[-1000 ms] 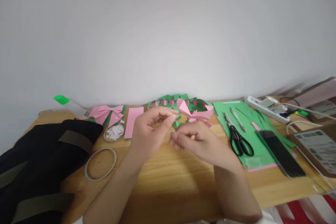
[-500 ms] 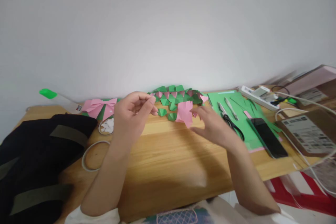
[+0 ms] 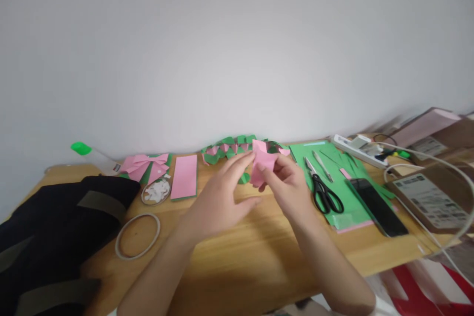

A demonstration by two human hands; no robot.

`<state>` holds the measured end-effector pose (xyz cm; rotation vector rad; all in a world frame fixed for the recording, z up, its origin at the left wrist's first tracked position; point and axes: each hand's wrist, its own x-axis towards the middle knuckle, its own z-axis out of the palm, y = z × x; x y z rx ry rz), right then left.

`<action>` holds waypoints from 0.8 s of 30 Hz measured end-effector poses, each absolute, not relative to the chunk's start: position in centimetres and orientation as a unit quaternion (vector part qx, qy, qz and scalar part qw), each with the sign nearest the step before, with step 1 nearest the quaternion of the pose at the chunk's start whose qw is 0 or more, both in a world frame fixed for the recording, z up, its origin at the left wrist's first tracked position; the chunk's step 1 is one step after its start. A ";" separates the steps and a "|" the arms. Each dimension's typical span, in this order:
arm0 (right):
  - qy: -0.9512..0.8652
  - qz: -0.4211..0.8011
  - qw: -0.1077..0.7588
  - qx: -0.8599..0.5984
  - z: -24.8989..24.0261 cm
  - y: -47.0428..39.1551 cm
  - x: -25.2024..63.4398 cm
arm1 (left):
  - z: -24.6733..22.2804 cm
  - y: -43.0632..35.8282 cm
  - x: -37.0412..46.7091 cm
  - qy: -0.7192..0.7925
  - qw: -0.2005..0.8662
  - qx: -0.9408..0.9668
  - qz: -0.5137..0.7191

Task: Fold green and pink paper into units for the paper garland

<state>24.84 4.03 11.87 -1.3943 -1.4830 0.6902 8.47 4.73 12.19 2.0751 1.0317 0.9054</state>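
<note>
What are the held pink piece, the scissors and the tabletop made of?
Pink piece: probably matte paper, thin and bent. Scissors: likely metal blades, grey; handles perhaps plastic, smooth black. Tabletop: wood or wood-look veneer, faintly satiny, with visible grain.

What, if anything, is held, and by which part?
Pink paper piece, in the right hand, by its right side; whether the left hand grips it is unclear.

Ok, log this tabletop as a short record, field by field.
Right hand: pinches folded pink paper
Left hand: thumb spread, fingertips at that paper's left edge; contact unclear
Behind hands: green and pink paper pieces, along the wall
Left side: pink paper bow, white ring
Right side: black-handled scissors, smartphone, both on green paper
</note>
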 end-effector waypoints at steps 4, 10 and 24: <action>-0.633 0.353 0.536 -0.433 14.2 3.1 23.1 | 12.4 4.6 8.6 0.376 0.421 0.693 0.449; -0.620 0.321 0.567 -0.438 15.1 3.1 22.7 | 13.5 5.3 7.9 0.424 0.501 0.550 0.516; -0.725 0.002 0.532 -0.438 15.4 2.5 22.2 | 13.9 4.1 7.8 0.405 0.351 0.619 0.574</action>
